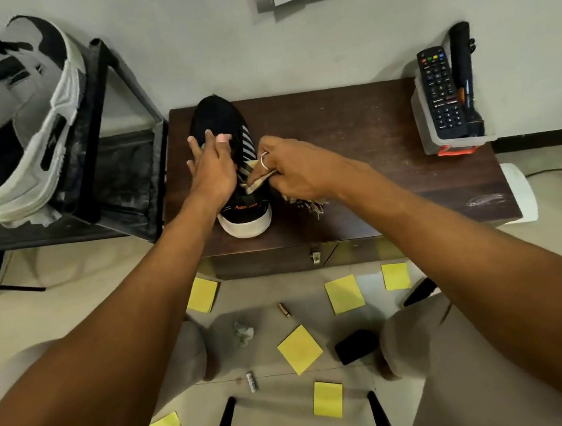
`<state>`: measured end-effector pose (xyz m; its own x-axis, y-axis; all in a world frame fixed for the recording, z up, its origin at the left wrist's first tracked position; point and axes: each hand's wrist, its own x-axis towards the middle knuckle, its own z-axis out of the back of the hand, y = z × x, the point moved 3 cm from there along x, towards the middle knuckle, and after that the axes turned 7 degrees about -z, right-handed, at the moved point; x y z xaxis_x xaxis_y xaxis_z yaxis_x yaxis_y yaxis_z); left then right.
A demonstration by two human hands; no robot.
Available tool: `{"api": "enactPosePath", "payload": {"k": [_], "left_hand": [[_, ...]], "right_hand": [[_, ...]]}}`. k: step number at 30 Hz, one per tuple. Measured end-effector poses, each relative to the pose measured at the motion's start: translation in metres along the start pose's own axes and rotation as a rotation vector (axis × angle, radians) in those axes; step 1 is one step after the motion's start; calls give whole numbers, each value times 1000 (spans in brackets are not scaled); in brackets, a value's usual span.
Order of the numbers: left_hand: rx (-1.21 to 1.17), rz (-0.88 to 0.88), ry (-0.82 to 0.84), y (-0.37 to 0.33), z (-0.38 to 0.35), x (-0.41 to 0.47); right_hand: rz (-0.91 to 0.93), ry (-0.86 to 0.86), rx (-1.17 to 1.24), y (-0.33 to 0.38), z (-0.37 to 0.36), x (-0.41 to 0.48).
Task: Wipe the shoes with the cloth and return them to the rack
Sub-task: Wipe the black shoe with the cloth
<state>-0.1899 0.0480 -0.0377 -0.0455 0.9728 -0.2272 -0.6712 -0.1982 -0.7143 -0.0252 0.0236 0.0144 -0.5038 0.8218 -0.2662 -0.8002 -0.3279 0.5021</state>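
A black shoe (218, 119) with white side stripes and a white sole stands on the dark wooden box (353, 159), its heel toward me. My left hand (211, 168) rests on top of the shoe with the fingers spread and fairly straight. My right hand (289, 171) grips a beige cloth (258, 180) and presses it against the shoe's striped right side; a frayed end of the cloth hangs below the wrist. At the left, a black metal rack (109, 126) carries a large grey, white and black sneaker (23, 116).
A clear tray (435, 131) with a remote and a black torch sits at the box's back right corner. Yellow sticky notes (300, 348), batteries, a crumpled paper and a black object lie on the floor between my knees. Cables run at the far right.
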Motion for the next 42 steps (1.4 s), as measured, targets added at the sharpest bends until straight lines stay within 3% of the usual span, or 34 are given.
{"api": "enactPosePath", "payload": {"k": [3, 10, 16, 24, 30, 34, 42], "left_hand": [[-17, -5, 6, -5, 0, -3], [-159, 46, -4, -17, 8, -17], [-120, 74, 18, -21, 12, -21], [-122, 41, -13, -18, 6, -19], [-131, -20, -35, -9, 2, -11], [-89, -14, -47, -10, 1, -12], [-62, -24, -87, -9, -2, -9]], "right_hand": [[16, -11, -78, 4, 7, 1], [68, -252, -240, 22, -9, 18], [-69, -49, -251, 17, -2, 13], [-233, 189, 210, -2, 24, -7], [-327, -158, 510, -13, 5, -4], [-380, -196, 644, -5, -17, -4], [-460, 99, 908, -12, -26, -35]]}}
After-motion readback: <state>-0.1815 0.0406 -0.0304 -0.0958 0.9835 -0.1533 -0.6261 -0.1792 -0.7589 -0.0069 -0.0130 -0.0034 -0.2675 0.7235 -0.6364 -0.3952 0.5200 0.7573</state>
